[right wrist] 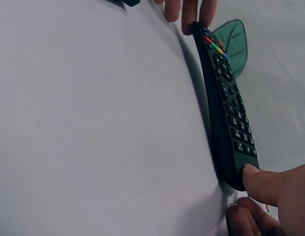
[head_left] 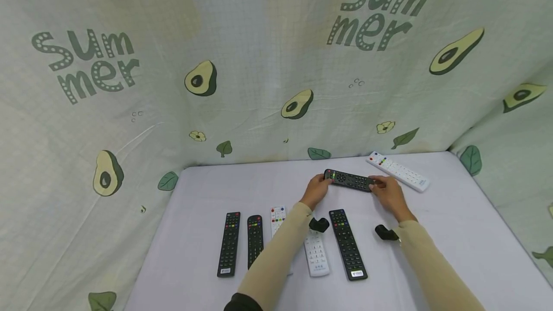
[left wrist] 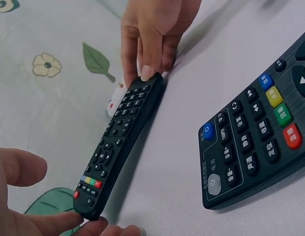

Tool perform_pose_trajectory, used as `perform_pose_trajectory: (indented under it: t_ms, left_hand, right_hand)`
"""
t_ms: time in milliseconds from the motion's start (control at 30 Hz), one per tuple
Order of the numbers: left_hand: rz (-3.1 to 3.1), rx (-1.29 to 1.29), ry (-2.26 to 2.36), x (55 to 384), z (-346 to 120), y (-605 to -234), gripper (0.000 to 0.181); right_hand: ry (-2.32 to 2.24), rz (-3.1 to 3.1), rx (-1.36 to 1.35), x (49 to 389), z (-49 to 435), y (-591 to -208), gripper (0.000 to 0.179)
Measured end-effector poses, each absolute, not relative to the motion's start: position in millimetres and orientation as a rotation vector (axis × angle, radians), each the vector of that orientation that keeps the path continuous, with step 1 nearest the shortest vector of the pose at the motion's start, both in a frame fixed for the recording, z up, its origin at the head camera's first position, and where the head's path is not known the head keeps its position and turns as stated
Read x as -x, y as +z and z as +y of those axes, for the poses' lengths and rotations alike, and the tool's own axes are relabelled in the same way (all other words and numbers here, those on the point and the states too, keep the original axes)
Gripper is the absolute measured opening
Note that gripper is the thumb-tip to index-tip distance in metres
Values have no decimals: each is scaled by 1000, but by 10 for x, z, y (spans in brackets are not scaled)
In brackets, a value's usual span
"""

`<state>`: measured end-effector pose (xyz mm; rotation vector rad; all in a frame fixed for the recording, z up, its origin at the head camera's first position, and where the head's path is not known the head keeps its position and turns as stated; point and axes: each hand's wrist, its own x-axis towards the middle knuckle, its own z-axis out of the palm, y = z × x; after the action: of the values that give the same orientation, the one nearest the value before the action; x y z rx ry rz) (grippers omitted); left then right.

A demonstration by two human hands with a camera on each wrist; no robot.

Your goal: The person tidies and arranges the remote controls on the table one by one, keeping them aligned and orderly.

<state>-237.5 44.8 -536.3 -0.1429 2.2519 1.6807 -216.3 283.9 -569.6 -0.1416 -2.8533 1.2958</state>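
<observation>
A slim black remote control (head_left: 348, 180) with many buttons lies crosswise between the two hands, near the back of the white-covered table. My right hand (head_left: 390, 197) pinches its lower end, thumb (right wrist: 265, 186) on the face and fingertips beneath. At the other end, by the red power button, the fingers of my left hand (head_left: 315, 192) touch the remote. The left thumb (left wrist: 22, 167) stands apart from it in the left wrist view. Nearest in front of the hands is another black remote (head_left: 347, 244) with a white label.
A white remote (head_left: 397, 172) lies slanted at the back right. Along the front are two black remotes, one at far left (head_left: 229, 244) and one beside it (head_left: 255, 234), plus two white remotes (head_left: 278, 216) partly behind the left sleeve. A printed cloth (head_left: 250, 61) hangs behind the table.
</observation>
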Motion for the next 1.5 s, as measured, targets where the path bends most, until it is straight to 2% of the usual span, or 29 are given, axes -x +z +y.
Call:
perform_pose_trajectory:
  t_ms: [500, 967, 1500]
  left_hand:
    - [2300, 175, 1696, 2292, 355, -5362, 52]
    - [2382, 20, 1733, 1992, 142, -5271, 40]
    - [2251, -7, 2026, 1662, 38, -5206, 25]
  right_hand:
    - [1340, -2724, 201, 1967, 2653, -5723, 37]
    - [1668, -2641, 371, 1470, 2513, -5512, 44]
    - [1925, -2566, 498, 1034, 2411, -5388, 50]
